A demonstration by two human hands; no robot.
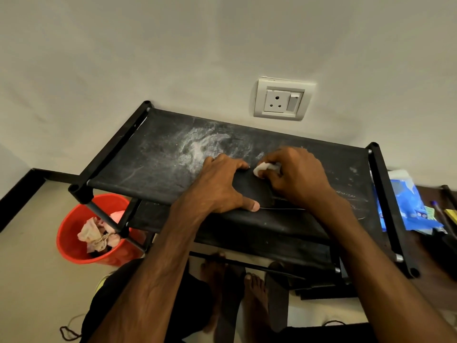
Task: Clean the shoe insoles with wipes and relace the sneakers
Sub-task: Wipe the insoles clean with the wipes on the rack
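A black insole (252, 188) lies flat on the top shelf of a black fabric shoe rack (153, 157), hard to tell apart from the dark cloth. My left hand (220, 185) rests spread on the insole's left part, fingers straight, thumb near the front edge. My right hand (296, 177) grips a crumpled white wipe (264, 168) and holds it against the insole's far end. Two more dark insoles (277, 303) lie on the floor beside my bare feet.
A red bucket (71, 243) with used crumpled wipes stands on the floor at the left under the rack's corner. A blue wipes pack (408, 201) lies at the right past the rack's side bar. A wall socket (282, 100) sits behind. White dust marks the shelf cloth.
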